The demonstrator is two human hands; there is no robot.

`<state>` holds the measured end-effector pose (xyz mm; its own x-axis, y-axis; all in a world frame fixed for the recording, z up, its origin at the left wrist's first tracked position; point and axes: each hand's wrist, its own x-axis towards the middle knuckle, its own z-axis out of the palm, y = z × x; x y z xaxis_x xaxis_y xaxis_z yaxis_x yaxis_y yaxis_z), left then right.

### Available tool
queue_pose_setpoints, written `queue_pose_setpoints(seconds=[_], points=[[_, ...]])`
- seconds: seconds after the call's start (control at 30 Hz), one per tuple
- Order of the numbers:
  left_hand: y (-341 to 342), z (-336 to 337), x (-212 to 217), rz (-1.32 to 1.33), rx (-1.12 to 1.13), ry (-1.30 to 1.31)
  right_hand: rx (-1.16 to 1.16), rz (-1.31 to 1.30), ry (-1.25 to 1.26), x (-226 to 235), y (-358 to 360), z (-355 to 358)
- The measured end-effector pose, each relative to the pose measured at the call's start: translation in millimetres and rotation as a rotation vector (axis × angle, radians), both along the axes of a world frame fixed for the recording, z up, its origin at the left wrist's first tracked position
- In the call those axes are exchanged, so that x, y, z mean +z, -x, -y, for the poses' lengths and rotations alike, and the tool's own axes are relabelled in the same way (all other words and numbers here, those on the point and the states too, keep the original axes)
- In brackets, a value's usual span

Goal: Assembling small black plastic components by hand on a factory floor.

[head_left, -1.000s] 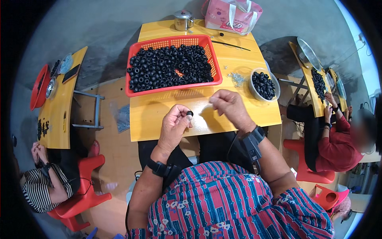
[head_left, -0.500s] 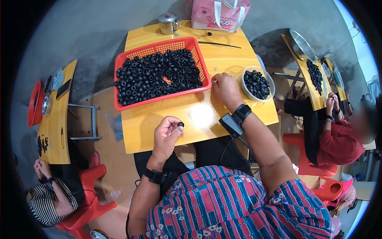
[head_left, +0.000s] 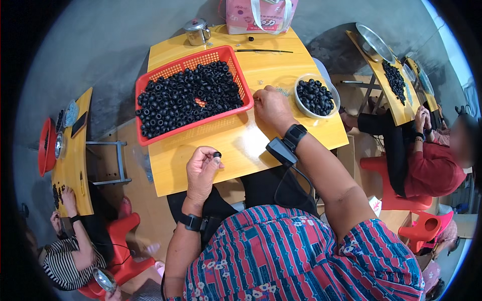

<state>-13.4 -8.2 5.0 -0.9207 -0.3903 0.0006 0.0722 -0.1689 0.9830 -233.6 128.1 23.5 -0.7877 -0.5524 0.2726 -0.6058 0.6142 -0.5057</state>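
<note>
Head view, the only one: left hand over a yellow wood-look table surface, just inside its near edge, left of middle. Thumb and forefinger pinch a small, round, matt-black piece, other fingers curled; which way any opening faces, too small to tell. Right hand farther in, fingers bent and low, between the near right corner of a red plastic lattice basket and a round, clear plastic tub by the surface's right edge; whether its fingertips grip anything, cannot tell. Tiny, pale, glassy bits scattered just beyond the knuckles. Black pieces heaped in basket and tub. Judgement on handling: light pinch on the piece's sides, rim unsquashed, held well inside the near edge so a slip lands on wood. For bits so small, a shallow fingertip pinch, one apiece, forearm clear of the tub.
</note>
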Motion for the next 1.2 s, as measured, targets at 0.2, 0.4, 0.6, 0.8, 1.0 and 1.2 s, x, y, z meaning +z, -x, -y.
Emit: queue_pose_setpoints(seconds=[0.2,0.4,0.6,0.8,1.0,1.2], points=[[0,1,2,-0.005,0.005,0.031,0.054,-0.022,-0.037,-4,-5,-9],[2,2,0,-0.030,0.009,0.015,0.079,0.335,0.263,-5,-22,-31],[3,2,0,-0.048,0.006,0.027,0.163,0.719,0.516,-4,-37,-35],[2,1,-1,-0.073,0.009,-0.008,0.143,0.967,0.632,-4,-49,-33],[0,-2,-4,-0.076,0.013,-0.047,0.113,1.079,0.648,-2,-55,-35],[3,0,-6,-0.064,0.009,-0.036,0.145,1.185,0.722,-6,-54,-35]])
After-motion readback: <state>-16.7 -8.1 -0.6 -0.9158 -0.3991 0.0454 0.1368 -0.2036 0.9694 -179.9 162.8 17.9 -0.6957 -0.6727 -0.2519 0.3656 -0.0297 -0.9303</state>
